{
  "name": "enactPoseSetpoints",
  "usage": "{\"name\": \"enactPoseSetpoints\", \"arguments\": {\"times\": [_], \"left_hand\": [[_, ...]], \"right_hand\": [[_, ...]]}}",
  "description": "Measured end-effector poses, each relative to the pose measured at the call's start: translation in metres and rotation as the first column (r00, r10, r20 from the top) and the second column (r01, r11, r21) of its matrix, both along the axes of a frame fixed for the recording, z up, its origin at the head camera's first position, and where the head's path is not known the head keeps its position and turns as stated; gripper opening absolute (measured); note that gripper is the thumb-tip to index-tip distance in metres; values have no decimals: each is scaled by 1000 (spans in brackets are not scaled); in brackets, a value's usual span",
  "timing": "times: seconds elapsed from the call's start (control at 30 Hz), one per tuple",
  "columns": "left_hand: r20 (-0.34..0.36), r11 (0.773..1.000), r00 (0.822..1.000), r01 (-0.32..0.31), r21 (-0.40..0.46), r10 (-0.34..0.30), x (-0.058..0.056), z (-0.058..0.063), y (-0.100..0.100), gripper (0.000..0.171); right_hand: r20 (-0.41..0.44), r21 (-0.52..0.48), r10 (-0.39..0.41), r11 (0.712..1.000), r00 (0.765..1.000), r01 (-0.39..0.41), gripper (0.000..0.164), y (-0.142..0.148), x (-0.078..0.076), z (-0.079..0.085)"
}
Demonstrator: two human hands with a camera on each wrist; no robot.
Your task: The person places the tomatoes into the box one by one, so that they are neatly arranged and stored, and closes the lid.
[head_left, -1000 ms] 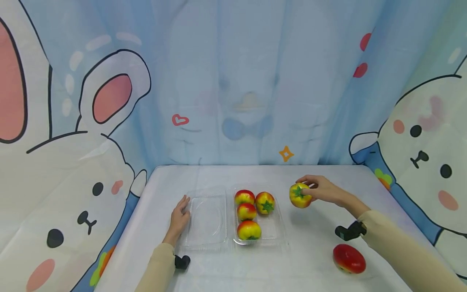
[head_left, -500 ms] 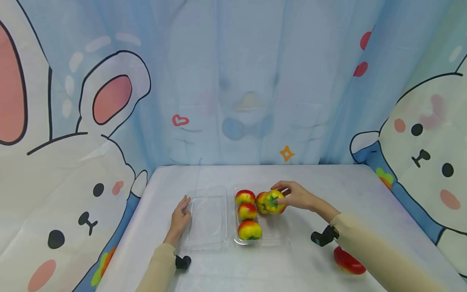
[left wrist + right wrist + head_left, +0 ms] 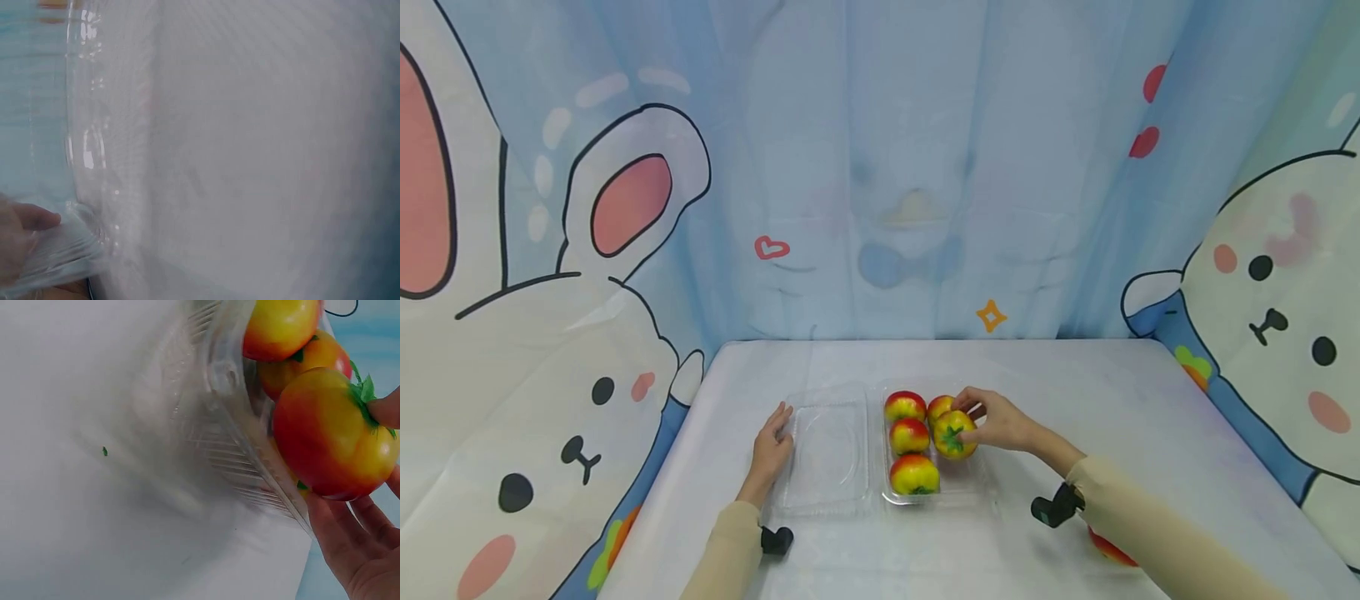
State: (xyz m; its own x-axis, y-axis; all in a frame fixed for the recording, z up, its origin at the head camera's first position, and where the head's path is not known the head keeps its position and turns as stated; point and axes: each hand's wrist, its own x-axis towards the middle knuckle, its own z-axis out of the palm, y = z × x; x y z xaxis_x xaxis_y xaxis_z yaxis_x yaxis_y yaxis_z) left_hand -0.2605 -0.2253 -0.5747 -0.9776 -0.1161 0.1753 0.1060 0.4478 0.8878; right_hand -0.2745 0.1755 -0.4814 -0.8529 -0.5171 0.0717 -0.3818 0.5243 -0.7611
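Right wrist: held fruit (image 3: 322,434), red fading to yellow, green-leaved

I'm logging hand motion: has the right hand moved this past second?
Yes: in the head view, the right hand has moved left, taking its fruit from right of the clear container, which stayed put, to within the container's outline.

Head view looks forward and down at the clear container (image 3: 958,482). Wrist views sit close; right shares its fruit (image 3: 914,473)

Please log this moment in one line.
right hand: holds fruit over box; left hand: pinches lid edge; four fruits in box; one fruit on table
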Motion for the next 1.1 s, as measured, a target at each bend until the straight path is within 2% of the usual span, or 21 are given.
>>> {"name": "enactPoseSetpoints", "arguments": {"times": [0.2,0.43,0.8,1.1], "left_hand": [[5,1000,1000,-2,-2,2,2,-1,-1,55],[-15,1000,1000,0,0,0,1,0,-1,54],[5,1000,1000,-3,12,3,0,2,0,55],[-8,1000,1000,6,19,-6,1,1,0,54]], "right_hand": [[-47,8,-2,1000,999,2,36,-3,3,-9],[-86,63,-26,998,996,32,39,-6,5,-10],[-169,99,46,995,984,-30,40,-5,8,-16],[-207,142,38,990,978,-8,39,-3,9,-20]]}}
